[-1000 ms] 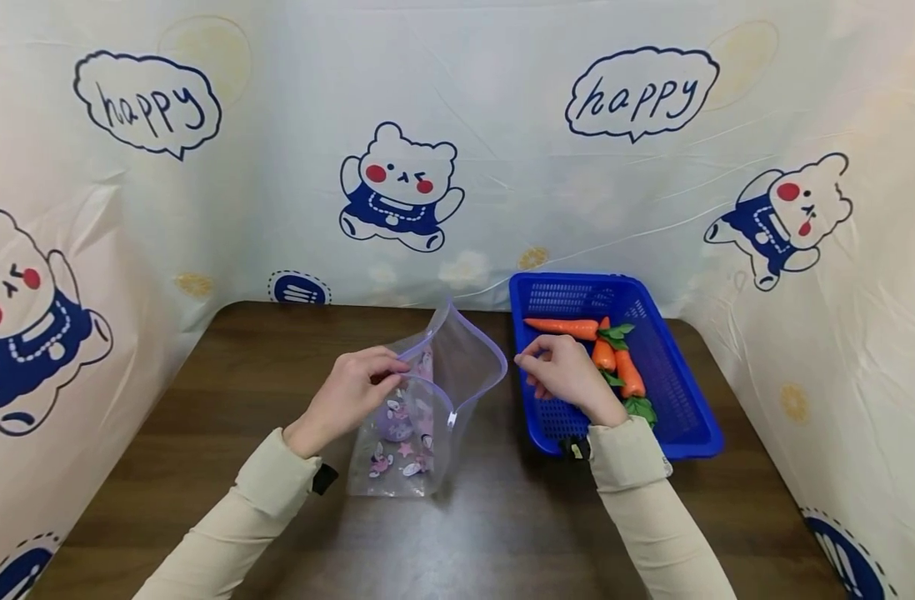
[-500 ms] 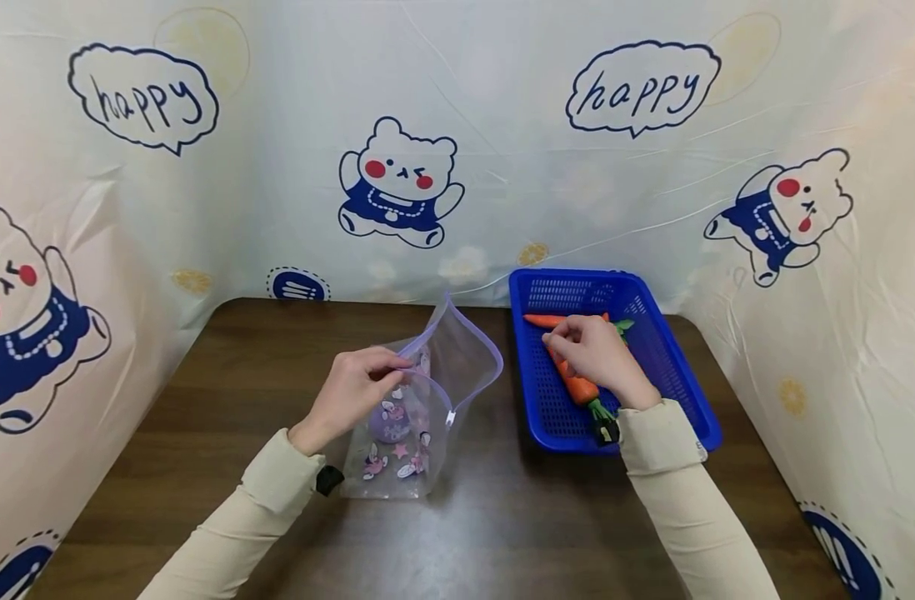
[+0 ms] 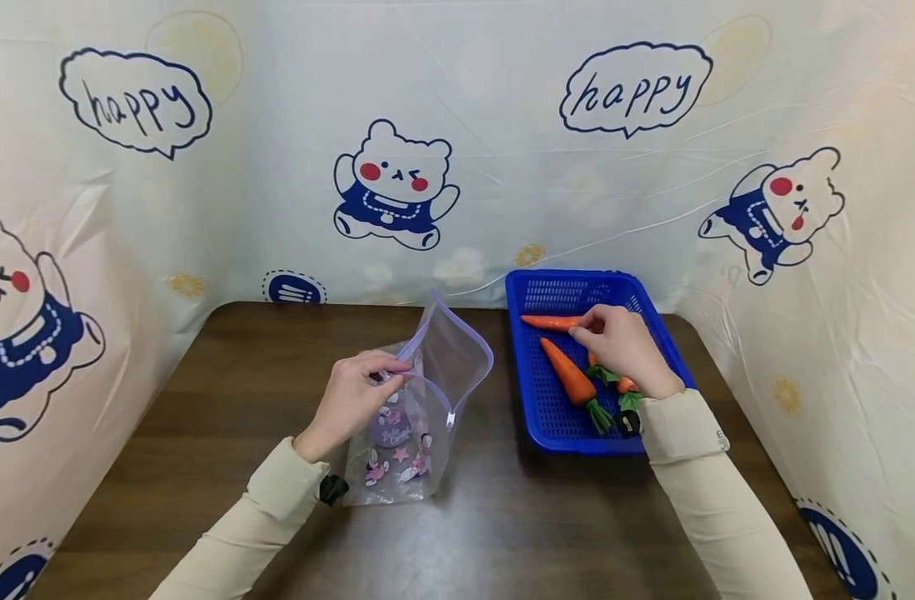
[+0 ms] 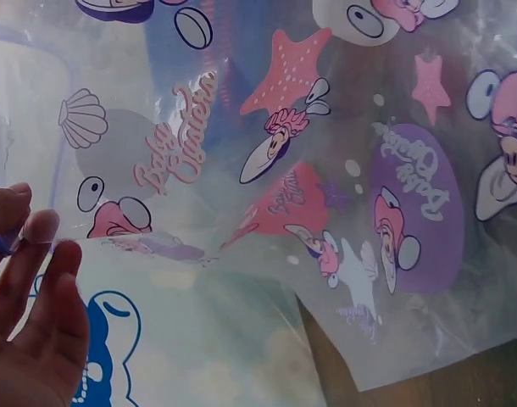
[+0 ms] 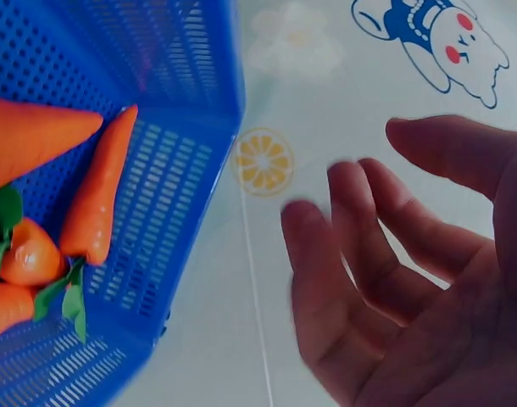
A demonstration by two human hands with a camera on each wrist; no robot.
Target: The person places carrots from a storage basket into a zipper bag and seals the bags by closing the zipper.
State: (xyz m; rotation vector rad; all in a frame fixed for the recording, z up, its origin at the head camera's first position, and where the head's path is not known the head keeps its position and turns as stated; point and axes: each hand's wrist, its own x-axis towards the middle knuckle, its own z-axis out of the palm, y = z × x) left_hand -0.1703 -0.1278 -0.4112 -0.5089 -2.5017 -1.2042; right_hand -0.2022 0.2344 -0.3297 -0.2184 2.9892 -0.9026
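Observation:
A clear zip bag (image 3: 405, 454) with a purple zip edge and pink and purple cartoon prints stands on the table, its mouth spread apart. My left hand (image 3: 352, 400) pinches the left part of the zip edge. In the left wrist view, the printed bag (image 4: 275, 170) fills most of the picture beside the left fingertips (image 4: 42, 225). My right hand (image 3: 626, 346) is over the blue basket (image 3: 528, 417), holding nothing. A gap shows between its thumb and fingers in the right wrist view. Carrots (image 3: 568, 373) with green tops lie in the basket, some partly hidden by that hand.
The white zip slider (image 3: 451, 419) sits at the bag's near corner. A dark wooden table (image 3: 502, 533) is under everything, the basket standing at its back right. Printed cloth (image 3: 502, 100) hangs behind and at both sides.
My right hand has moved right, from the basket's left edge to over its middle. A carrot at the basket's left has come into view. The left hand keeps its hold on the bag.

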